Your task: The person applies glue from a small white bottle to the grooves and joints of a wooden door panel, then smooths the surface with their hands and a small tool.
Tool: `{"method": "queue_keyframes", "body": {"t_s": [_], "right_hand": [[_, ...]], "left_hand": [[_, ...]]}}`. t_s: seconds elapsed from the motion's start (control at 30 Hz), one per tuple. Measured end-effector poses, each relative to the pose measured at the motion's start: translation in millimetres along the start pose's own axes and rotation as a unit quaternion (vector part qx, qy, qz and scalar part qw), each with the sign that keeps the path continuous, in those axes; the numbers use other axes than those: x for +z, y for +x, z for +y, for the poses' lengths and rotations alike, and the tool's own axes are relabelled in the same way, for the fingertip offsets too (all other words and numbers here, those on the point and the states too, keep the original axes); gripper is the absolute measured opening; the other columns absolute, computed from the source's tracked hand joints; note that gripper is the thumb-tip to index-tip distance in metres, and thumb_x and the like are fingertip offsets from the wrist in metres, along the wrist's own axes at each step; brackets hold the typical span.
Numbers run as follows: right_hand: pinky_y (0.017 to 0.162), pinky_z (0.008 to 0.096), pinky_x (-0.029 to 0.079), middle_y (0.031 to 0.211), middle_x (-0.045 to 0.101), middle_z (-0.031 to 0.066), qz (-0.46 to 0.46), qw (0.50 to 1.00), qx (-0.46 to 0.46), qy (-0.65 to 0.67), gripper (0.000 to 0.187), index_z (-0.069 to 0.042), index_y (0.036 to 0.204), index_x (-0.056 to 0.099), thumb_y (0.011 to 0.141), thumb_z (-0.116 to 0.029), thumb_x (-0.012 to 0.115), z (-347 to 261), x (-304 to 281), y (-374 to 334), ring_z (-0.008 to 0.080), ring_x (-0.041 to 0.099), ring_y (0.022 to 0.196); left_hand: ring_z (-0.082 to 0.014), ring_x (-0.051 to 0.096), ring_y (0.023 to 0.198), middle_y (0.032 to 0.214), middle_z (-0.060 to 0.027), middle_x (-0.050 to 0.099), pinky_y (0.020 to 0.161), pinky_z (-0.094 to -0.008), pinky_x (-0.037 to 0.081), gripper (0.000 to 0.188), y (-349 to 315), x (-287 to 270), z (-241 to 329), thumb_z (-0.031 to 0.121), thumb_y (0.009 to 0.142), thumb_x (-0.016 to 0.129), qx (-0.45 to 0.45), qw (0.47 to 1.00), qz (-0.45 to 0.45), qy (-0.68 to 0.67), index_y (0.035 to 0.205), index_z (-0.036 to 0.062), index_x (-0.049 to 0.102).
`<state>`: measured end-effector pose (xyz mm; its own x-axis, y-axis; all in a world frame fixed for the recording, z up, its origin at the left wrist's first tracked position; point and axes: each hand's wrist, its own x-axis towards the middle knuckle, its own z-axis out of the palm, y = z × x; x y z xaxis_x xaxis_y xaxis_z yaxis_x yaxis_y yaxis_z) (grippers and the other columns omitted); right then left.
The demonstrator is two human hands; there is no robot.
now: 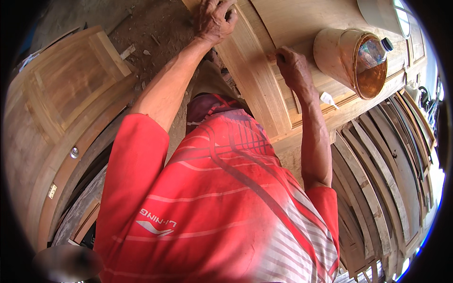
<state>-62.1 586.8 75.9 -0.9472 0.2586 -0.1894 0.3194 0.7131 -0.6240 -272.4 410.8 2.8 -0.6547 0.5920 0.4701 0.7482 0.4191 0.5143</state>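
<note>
A pale wooden panel door [252, 70] lies in front of me, its raised frame running from the top edge down to the middle. Over the door's near-left rail, at the top, is my left hand [214, 22], its fingers curled in; whatever they hold is hidden. My right hand [293, 68] is above the recessed panel, thumb and fingers bent together. A small brownish bit shows at its fingertips, too unclear to name. Right of that hand a small white pointed nozzle or tube [328, 99] rests on the door.
A stained whitish bucket [334, 54] with a clear dark-capped bottle [373, 53] in its mouth stands to the right. Many wooden boards [368, 174] are stacked at lower right. Another panel door [75, 80] with a round knob leans on the left. Debris lies on the dirt floor [155, 35].
</note>
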Motion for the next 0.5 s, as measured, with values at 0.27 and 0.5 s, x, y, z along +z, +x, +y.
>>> {"method": "queue_keyframes", "body": {"t_s": [0.27,0.5], "right_hand": [[0.072,0.0405,0.053,0.09,0.07,0.0195,-0.03,0.997,0.057,0.034,0.012,-0.002,0.101,0.07,0.093,-0.009,0.064,-4.0,-10.6,-3.0,0.0343,0.07,0.079],[0.075,0.0418,0.053,0.091,0.07,0.02,-0.066,0.991,0.109,0.029,0.016,-0.002,0.102,0.071,0.094,-0.012,0.063,-1.7,-33.7,-40.5,0.0352,0.069,0.082]], "left_hand": [[-0.0313,0.061,0.097,0.103,-0.0101,0.064,0.091,-0.0449,0.047,0.028,1.2,2.8,-1.4,0.014,0.082,0.07,0.02,0.999,0.02,-0.033,0.11,0.0104,0.074],[-0.0283,0.061,0.097,0.1,-0.0085,0.066,0.091,-0.0434,0.046,0.028,1.3,2.5,-4.1,0.014,0.082,0.07,0.025,0.999,0.014,-0.033,0.11,0.0101,0.074]]}}
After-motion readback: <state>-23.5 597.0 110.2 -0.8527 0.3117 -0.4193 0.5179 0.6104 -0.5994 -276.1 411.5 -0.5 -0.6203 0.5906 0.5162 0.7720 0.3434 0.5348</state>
